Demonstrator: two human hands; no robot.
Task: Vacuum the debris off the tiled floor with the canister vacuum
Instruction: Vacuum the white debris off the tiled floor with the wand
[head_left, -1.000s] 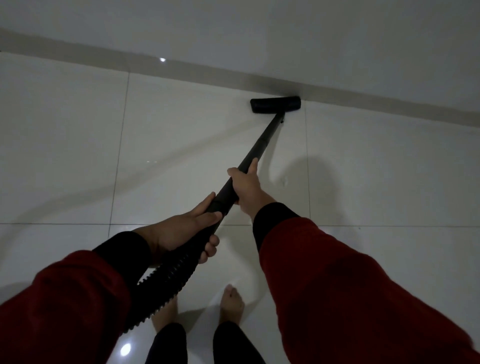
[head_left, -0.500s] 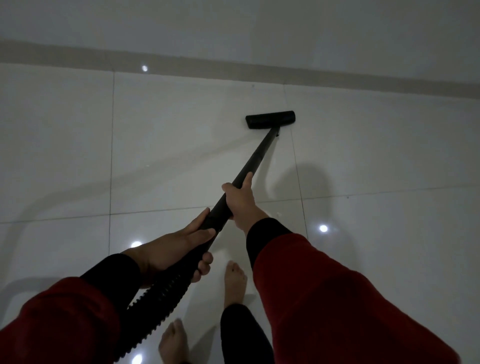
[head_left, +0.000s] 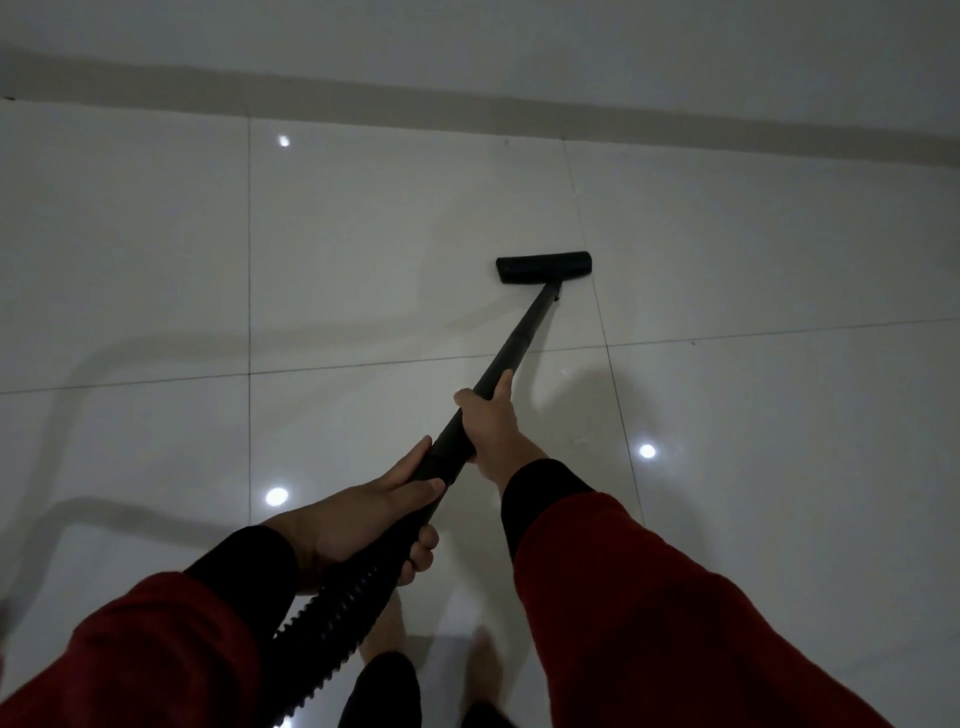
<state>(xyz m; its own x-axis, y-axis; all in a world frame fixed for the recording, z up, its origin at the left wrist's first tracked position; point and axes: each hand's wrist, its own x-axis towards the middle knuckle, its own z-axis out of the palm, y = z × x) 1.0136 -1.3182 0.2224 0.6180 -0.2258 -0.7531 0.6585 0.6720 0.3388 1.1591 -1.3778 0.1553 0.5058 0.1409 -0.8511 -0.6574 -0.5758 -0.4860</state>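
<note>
A black vacuum wand (head_left: 514, 345) slants from my hands up to a flat black floor nozzle (head_left: 543, 266) resting on the glossy white tiled floor (head_left: 363, 270). My right hand (head_left: 493, 428) is wrapped around the wand's middle. My left hand (head_left: 371, 512) grips its lower end where the ribbed black hose (head_left: 332, 623) joins and runs down past my left sleeve. The nozzle lies well short of the wall. No debris is clear to see in the dim light. The canister is out of view.
A grey skirting strip (head_left: 467, 111) runs along the foot of the pale wall (head_left: 519, 41) at the top. My bare feet (head_left: 382, 631) stand below the hands. Bright ceiling-light reflections (head_left: 647, 451) dot the tiles.
The nozzle has been drawn back from the skirting toward me, over about one tile. Both hands kept their grip, and my feet stepped backward.
</note>
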